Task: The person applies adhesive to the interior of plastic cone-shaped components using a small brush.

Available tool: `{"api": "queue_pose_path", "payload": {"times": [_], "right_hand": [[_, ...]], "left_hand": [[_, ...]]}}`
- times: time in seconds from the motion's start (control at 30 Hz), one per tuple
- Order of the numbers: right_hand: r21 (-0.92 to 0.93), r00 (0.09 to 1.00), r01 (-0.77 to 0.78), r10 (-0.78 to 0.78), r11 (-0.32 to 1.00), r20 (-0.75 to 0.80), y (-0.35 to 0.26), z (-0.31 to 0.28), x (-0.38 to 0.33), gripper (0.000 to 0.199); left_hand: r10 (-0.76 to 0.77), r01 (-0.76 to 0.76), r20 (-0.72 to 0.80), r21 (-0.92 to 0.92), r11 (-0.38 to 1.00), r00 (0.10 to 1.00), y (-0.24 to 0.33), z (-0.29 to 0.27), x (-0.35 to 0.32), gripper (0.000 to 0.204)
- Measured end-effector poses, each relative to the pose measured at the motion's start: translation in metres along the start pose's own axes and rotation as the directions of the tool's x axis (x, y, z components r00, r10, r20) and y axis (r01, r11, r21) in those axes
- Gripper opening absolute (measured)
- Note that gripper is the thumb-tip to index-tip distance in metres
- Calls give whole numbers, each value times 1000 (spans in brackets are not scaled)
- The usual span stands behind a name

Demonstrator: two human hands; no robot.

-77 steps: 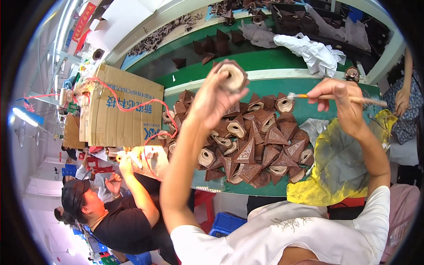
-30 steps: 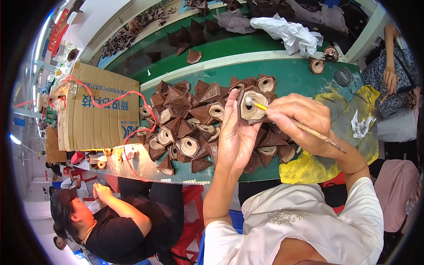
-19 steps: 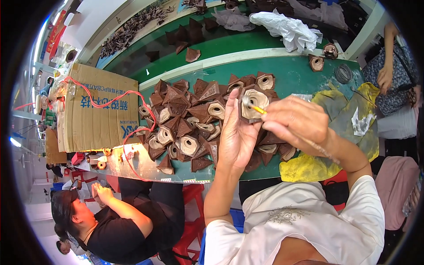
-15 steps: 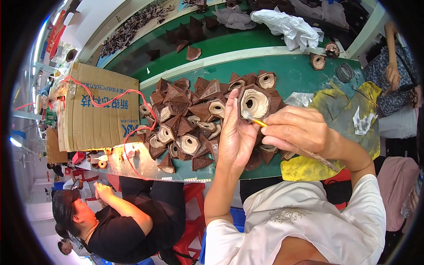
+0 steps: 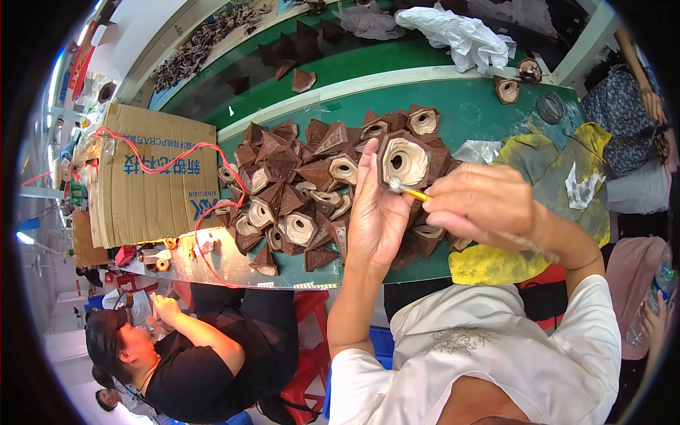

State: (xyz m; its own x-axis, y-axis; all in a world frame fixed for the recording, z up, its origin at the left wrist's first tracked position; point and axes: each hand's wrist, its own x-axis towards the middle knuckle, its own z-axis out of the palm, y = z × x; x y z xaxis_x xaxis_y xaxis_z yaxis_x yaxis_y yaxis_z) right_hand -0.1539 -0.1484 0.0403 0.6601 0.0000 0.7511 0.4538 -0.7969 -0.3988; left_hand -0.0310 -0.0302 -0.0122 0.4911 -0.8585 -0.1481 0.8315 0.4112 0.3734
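My left hand (image 5: 379, 219) holds up a brown, faceted cone-like piece (image 5: 409, 161) with its cream, ridged hollow face toward me and a dark hole in the middle. The fingers and thumb of that hand press against its left and lower sides. In my right hand (image 5: 485, 202) is a thin paintbrush (image 5: 418, 193) with a yellow metal collar; its pale bristles touch the lower left rim of the cream face. Behind and left of the hands lies a heap of similar brown pieces (image 5: 283, 166), several showing their cream hollows.
A cardboard box (image 5: 159, 170) with a red cord stands left on the green table. On the right are a stained yellow cloth (image 5: 496, 263) and a small round dark container (image 5: 551, 108). White plastic (image 5: 460, 39) lies on the shelf behind. A person in black (image 5: 191, 361) sits left.
The brush still touches the piece's lower rim, its handle now blurred by motion. The view has shifted slightly. At far right, a person's hand with a plastic bottle has come into view.
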Motion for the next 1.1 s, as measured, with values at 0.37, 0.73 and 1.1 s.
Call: {"api": "queue_pose_path", "payload": {"times": [0.37, 0.73, 1.1], "right_hand": [[-103, 997, -74, 75, 992, 7, 9, -17, -4, 14], [42, 992, -115, 112, 992, 63, 3, -13, -12, 13], [-25, 987, -123, 125, 992, 102, 6, -19, -16, 11]], "left_hand": [[129, -137, 66, 139, 981, 989, -3, 3, -5, 34], [154, -161, 52, 177, 971, 987, -5, 2, -7, 35], [150, -157, 51, 178, 971, 987, -7, -1, -7, 36]]}}
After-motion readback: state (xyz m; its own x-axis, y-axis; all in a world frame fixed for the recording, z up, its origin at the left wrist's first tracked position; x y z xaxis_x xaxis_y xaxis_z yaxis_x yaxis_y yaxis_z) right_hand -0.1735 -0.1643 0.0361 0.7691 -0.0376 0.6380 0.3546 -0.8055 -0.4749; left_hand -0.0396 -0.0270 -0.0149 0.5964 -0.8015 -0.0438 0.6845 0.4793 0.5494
